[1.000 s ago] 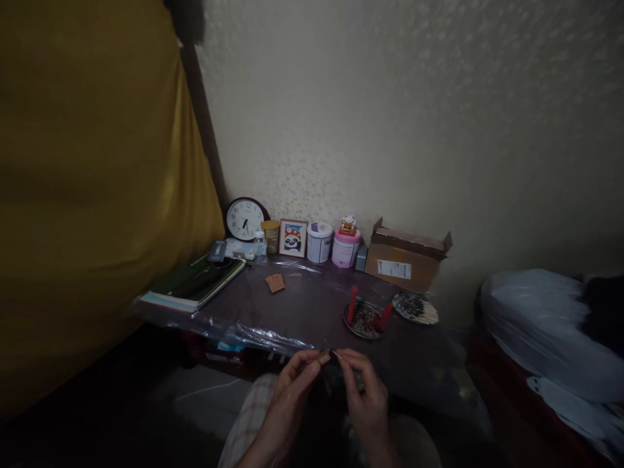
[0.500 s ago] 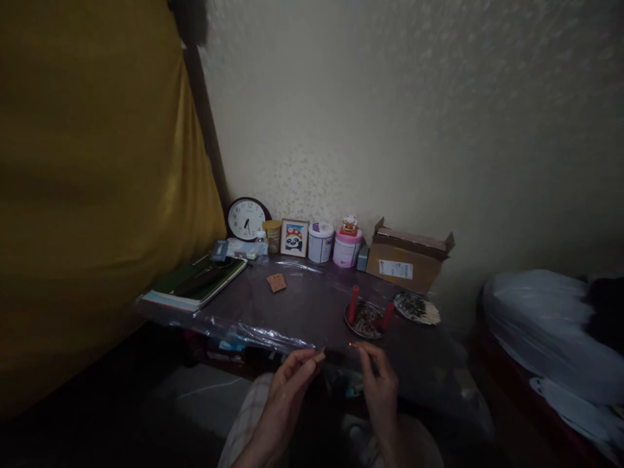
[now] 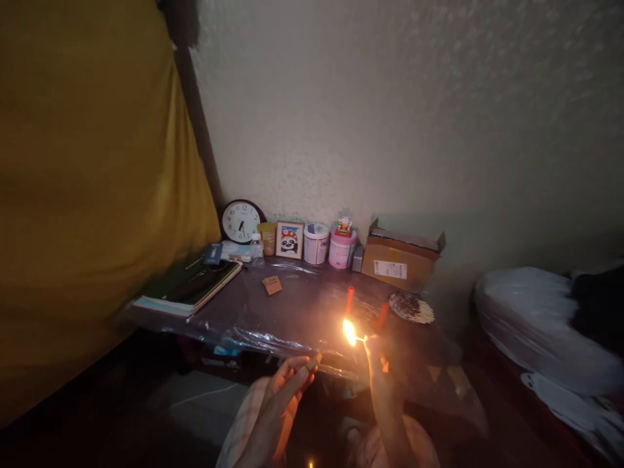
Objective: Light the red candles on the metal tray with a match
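Note:
A burning match (image 3: 363,338) is pinched between the fingertips of my right hand (image 3: 377,357), its bright flame pointing left. Beyond the flame, two red candles stand on a round plate: the left candle (image 3: 350,299) upright, the right candle (image 3: 383,316) leaning. Glare hides much of the plate (image 3: 363,305), and neither candle shows a flame at its top. Lower and to the left, my left hand (image 3: 287,390) is closed on a small matchbox (image 3: 314,361), held over the table's front edge.
On the plastic-covered table (image 3: 292,312) lie a brown card (image 3: 272,285), green books (image 3: 190,286) and a plate with matchsticks (image 3: 412,307). Along the wall stand a clock (image 3: 241,221), a panda picture (image 3: 289,240), two tubs and a cardboard box (image 3: 402,257). A yellow curtain (image 3: 97,195) hangs left.
The match in my right hand has flared from a tiny glow to a large flame, lighting the scene. My right hand has risen slightly; my left still holds the matchbox.

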`<move>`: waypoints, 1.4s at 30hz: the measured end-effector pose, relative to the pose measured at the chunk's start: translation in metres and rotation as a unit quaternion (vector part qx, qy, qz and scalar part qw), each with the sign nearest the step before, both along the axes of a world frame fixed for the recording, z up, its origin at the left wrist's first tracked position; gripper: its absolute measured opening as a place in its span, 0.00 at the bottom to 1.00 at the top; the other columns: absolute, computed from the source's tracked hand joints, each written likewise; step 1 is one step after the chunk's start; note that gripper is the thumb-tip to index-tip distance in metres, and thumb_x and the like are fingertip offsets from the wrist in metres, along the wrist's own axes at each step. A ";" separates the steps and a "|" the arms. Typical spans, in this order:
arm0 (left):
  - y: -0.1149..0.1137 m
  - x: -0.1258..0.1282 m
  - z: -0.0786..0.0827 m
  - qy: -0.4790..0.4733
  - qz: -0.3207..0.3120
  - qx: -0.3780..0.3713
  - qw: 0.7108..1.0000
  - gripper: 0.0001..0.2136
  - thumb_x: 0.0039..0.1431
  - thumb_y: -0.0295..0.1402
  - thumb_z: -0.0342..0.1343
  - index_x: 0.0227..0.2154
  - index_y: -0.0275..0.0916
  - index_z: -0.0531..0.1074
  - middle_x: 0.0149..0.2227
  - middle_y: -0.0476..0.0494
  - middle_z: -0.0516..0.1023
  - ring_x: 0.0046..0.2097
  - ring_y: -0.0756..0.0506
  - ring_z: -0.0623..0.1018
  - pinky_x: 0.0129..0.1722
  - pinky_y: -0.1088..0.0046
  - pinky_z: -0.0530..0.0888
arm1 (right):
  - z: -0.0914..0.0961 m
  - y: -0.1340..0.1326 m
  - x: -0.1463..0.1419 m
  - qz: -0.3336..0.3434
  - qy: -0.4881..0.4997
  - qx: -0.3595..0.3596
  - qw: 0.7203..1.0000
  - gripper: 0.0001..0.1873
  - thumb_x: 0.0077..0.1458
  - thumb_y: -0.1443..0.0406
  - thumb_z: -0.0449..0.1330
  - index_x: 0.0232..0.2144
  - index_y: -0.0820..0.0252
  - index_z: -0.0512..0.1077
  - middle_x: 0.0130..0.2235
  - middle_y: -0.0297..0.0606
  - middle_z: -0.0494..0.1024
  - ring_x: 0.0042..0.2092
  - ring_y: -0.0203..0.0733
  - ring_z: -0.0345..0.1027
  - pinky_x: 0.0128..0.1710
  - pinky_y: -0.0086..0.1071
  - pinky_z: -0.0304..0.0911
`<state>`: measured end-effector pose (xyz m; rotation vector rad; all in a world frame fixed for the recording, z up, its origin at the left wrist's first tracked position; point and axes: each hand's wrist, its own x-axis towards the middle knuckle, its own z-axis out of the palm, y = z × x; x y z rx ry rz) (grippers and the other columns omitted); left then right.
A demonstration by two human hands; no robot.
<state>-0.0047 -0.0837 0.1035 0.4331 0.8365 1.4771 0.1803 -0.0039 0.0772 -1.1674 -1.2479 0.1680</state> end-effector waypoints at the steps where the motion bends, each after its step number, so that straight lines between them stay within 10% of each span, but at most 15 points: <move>1: 0.000 -0.001 -0.004 0.002 0.000 0.000 1.000 0.13 0.43 0.35 0.67 0.35 0.40 0.77 0.43 0.40 0.81 0.52 0.36 0.75 0.55 0.59 0.67 | -0.001 0.001 0.001 -0.004 0.006 -0.003 1.000 0.11 0.53 0.57 0.61 0.29 0.59 0.74 0.30 0.37 0.78 0.34 0.43 0.71 0.38 0.38 0.67; 42: -0.003 -0.005 -0.005 0.040 -0.057 0.032 0.997 0.08 0.54 0.36 0.58 0.36 0.42 0.77 0.40 0.43 0.82 0.49 0.40 0.76 0.53 0.65 0.66 | 0.022 -0.001 -0.006 0.030 0.093 -0.120 0.988 0.13 0.51 0.54 0.59 0.27 0.57 0.73 0.32 0.34 0.75 0.37 0.41 0.68 0.40 0.34 0.63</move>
